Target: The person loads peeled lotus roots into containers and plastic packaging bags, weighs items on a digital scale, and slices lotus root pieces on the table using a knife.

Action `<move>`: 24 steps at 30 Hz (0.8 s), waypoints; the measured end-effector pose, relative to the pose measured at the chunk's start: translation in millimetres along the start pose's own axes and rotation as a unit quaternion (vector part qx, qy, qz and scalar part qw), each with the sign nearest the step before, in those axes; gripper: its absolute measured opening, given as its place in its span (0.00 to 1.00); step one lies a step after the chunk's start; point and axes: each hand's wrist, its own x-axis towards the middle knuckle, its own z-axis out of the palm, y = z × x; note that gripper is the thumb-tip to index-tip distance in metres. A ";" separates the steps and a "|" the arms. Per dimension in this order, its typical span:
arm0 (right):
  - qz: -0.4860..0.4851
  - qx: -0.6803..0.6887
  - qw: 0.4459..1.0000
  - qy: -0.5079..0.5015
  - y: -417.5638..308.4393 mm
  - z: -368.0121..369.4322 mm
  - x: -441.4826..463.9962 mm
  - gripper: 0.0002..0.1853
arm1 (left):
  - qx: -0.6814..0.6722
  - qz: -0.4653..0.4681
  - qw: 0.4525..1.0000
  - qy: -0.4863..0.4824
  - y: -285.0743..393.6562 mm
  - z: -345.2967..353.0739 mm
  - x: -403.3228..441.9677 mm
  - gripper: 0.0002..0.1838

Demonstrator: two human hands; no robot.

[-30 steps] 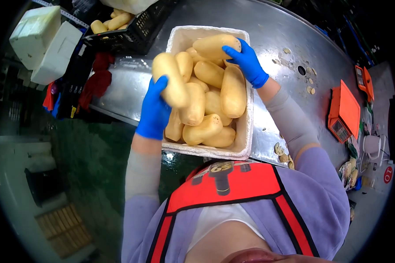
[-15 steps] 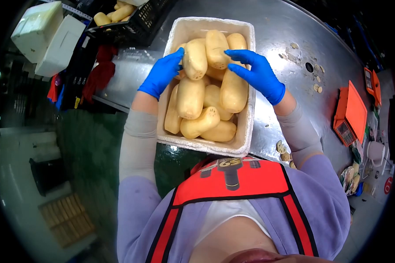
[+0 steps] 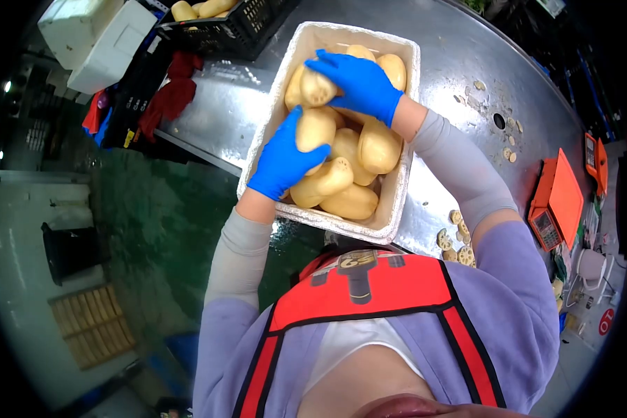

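Observation:
Several peeled lotus roots [image 3: 348,202] lie piled in a white foam box [image 3: 391,226]. My left hand [image 3: 285,157], in a blue glove, has its thumb and fingers curved round one lotus root [image 3: 315,131] on the left of the pile. Just beyond it, my right hand [image 3: 364,82], gloved in blue too, reaches across the box and grips another lotus root [image 3: 318,88], whose holed end faces me. The right palm is hidden.
The box stands at the edge of a metal table [image 3: 460,63]. Lotus slices [image 3: 464,255] lie near its front edge. Orange scales [image 3: 556,202] stand to the right. A black crate [image 3: 247,28] of lotus roots and white foam boxes [image 3: 111,45] are at the far left.
My right hand has moved left over the pile onto a lotus root. My left hand has come nearer to me and closed round another. The view has shifted slightly.

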 end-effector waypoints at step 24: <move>0.318 0.722 0.332 0.517 -58.5 -162.7 -290.9 0.31 | -0.690 -0.154 0.626 -0.329 161.4 71.7 34.2 0.31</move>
